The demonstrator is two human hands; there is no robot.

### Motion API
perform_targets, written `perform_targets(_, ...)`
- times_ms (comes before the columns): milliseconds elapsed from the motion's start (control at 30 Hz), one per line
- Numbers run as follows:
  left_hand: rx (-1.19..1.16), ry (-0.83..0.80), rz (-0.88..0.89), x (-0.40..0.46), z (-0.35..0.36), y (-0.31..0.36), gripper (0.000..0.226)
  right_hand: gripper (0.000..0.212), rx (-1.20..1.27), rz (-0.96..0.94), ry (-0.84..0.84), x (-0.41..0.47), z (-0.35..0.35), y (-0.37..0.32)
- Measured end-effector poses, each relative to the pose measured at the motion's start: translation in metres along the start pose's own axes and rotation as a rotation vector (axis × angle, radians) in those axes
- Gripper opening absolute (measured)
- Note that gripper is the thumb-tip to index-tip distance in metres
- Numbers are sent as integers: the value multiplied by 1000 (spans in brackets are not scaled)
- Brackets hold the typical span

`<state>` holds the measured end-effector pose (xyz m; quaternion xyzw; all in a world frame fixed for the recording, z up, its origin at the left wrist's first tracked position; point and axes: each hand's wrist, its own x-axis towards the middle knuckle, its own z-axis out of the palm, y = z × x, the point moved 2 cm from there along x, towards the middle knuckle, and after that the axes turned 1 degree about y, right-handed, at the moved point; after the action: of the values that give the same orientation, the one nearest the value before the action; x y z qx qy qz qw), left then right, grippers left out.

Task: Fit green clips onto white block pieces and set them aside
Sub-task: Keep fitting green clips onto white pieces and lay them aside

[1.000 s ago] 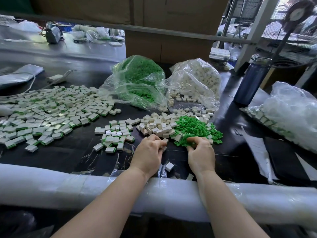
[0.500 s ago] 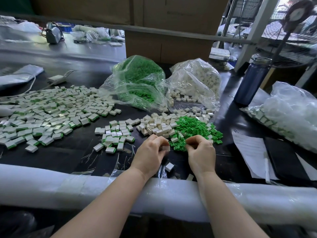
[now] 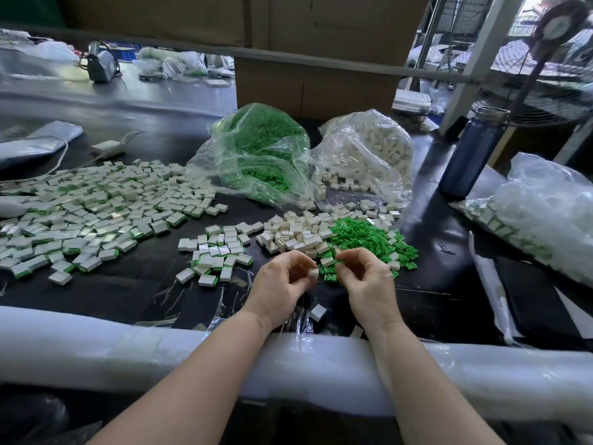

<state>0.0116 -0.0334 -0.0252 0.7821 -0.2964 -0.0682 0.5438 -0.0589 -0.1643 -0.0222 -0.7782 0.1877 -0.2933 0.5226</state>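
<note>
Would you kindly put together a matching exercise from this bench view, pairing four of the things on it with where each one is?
Things:
1. white block piece
2. bag of green clips
3. blue bottle
4. lone white block

Places:
A. standing at the far right of the table
B. pinched in the left hand's fingertips
C. lying on the table between the two wrists
D. behind the loose piles, left of the bag of white blocks

Pairs: 1-B, 2-D, 3-A, 4-C
</note>
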Motion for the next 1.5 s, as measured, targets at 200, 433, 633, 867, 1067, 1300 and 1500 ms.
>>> perform_targets(200,-114,-32,-31,0,-1,0,23,26,62,-20,-41,-2,0,-2)
perform_targets(433,-225,-37,-86,1,-3,2,10,15,257,118,-140,-3,1,-1)
perform_targets(633,-247,-92,-97,1,0,1,3,11,323,142,-143,-3,0,-1)
perform_targets(867,-256,-88,-96,1,0,0,3,9,368,163,-113,-2,-1,1)
perform_targets(1067,-270,-82,-102,2,-1,-1,5,8,335,158,-162,-3,0,2)
perform_targets(1300,-254,-107,-104,3,1,-4,9,11,297,144,-173,-3,1,2)
perform_targets(1500,-283,-95,-122,3,1,-4,14,20,322,159,-207,-4,2,0)
